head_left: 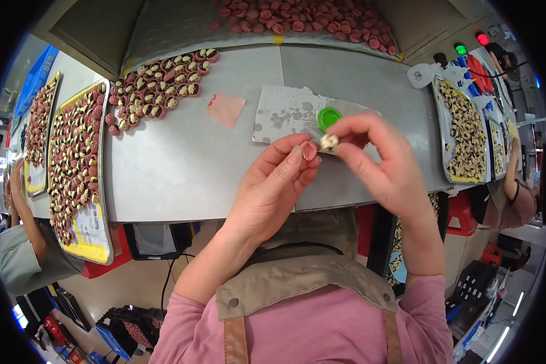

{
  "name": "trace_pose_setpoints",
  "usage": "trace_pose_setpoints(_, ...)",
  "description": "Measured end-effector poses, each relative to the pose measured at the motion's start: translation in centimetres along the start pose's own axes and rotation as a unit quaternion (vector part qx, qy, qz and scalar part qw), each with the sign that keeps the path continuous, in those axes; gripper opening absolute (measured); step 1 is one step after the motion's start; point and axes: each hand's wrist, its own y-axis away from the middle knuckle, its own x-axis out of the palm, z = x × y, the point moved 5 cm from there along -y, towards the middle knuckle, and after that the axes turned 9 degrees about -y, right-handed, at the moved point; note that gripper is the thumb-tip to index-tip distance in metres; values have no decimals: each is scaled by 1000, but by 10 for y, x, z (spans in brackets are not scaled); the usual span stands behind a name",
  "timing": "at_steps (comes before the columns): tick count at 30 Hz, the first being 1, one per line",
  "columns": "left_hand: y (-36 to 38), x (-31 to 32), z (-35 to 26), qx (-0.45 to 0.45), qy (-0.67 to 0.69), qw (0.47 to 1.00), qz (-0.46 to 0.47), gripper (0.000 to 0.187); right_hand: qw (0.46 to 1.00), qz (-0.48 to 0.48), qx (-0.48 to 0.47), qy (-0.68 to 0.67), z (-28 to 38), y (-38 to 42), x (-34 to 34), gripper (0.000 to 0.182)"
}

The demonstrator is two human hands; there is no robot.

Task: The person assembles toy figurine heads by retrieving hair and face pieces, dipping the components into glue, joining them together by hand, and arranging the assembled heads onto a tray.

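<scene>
My left hand pinches a small red ridged cup, its opening turned toward me. Just to the right, my right hand holds a small cream-coloured piece between thumb and forefinger. The cup and the cream piece are close together, with a narrow gap between them. Beyond my right fingertips a round green dish rests on a white, grey-spotted sheet.
A pink paper square lies left of the sheet. Finished-looking red-and-cream pieces are grouped at the back left, beside a filled tray. Red cups are heaped behind. A tray of cream pieces stands right. Other people work at both sides.
</scene>
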Motion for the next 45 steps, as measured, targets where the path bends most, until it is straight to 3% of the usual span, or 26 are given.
trace_pose_setpoints(8,1,1,2,67,-41,997,-19,28,991,-36,-93,91,-4,7,20,18)
trace_pose_setpoints(11,4,4,2,122,-95,987,-44,28,995,-59,-63,42,-9,13,23,18)
trace_pose_setpoints(14,5,3,3,134,-143,980,-31,30,998,-22,-52,11,-14,18,20,21)
trace_pose_setpoints(17,5,8,1,61,-134,989,26,41,995,-43,-94,-9,-9,20,15,26)
trace_pose_setpoints(20,4,15,1,39,-178,983,34,57,993,28,-115,18,-17,27,19,29)
trace_pose_setpoints(23,5,20,3,107,-160,980,50,72,993,-36,-112,-21,-23,35,17,28)
trace_pose_setpoints(27,6,29,11,154,-439,880,95,70,992,-62,-39,-101,-41,47,22,28)
trace_pose_setpoints(30,4,28,12,161,-516,839,71,61,989,-68,-61,-114,-50,48,21,27)
trace_pose_setpoints(33,3,30,13,115,-448,886,38,57,988,-79,-71,-112,-53,47,21,27)
trace_pose_setpoints(36,3,32,10,44,-448,892,51,62,986,-91,-39,-132,-53,50,22,26)
trace_pose_setpoints(39,5,38,5,-26,-319,944,75,58,982,-115,-119,-91,-50,54,21,27)
trace_pose_setpoints(42,2,39,0,-103,-363,921,99,60,983,-114,-129,-60,-46,59,22,26)
trace_pose_setpoints(45,1,39,2,-114,-350,926,85,59,980,-111,-164,-20,-47,58,25,33)
